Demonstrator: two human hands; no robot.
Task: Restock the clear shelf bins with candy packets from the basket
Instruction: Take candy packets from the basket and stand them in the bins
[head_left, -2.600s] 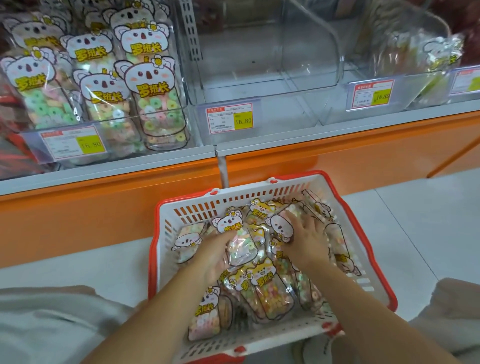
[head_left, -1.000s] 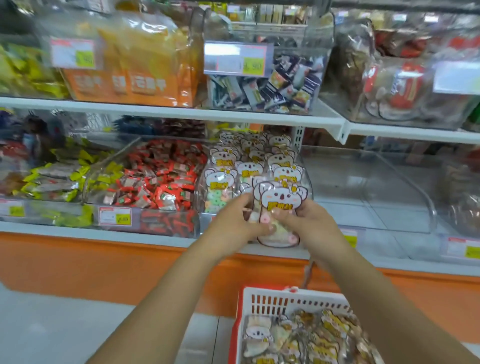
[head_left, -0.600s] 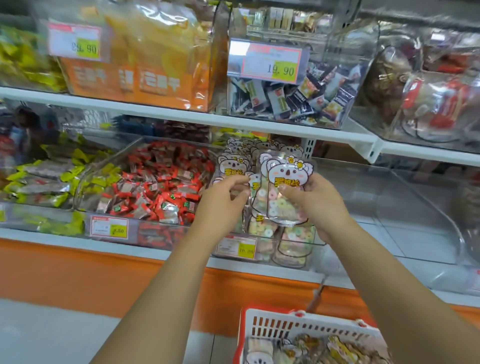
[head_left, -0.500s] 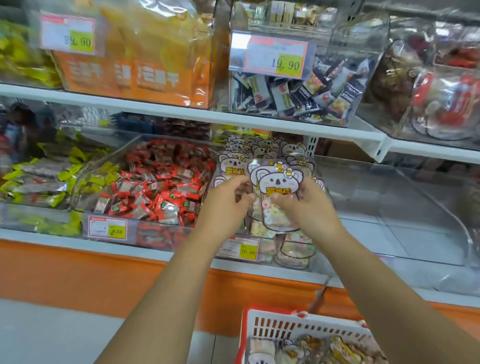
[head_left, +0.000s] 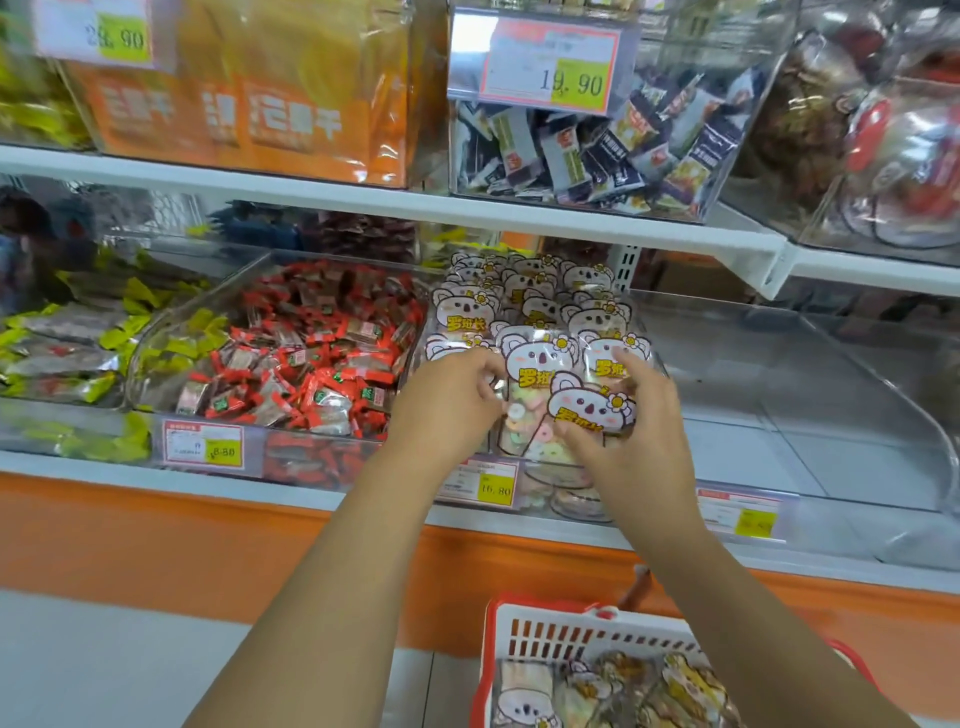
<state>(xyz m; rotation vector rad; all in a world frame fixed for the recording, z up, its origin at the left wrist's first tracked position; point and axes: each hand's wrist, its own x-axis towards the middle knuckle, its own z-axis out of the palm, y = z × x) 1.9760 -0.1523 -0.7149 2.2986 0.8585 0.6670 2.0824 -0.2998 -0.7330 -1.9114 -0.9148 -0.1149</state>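
Head view: placing step. Left hand (head_left: 452, 405) pinches the middle packet (head_left: 535, 364) by its edge, right hand (head_left: 639, 441) grips the front packet (head_left: 592, 408), both in the clear bin (head_left: 524, 499) at 12 o'clock. Next, likely: release, then reach for the basket (head_left: 550, 618) at 5 o'clock.
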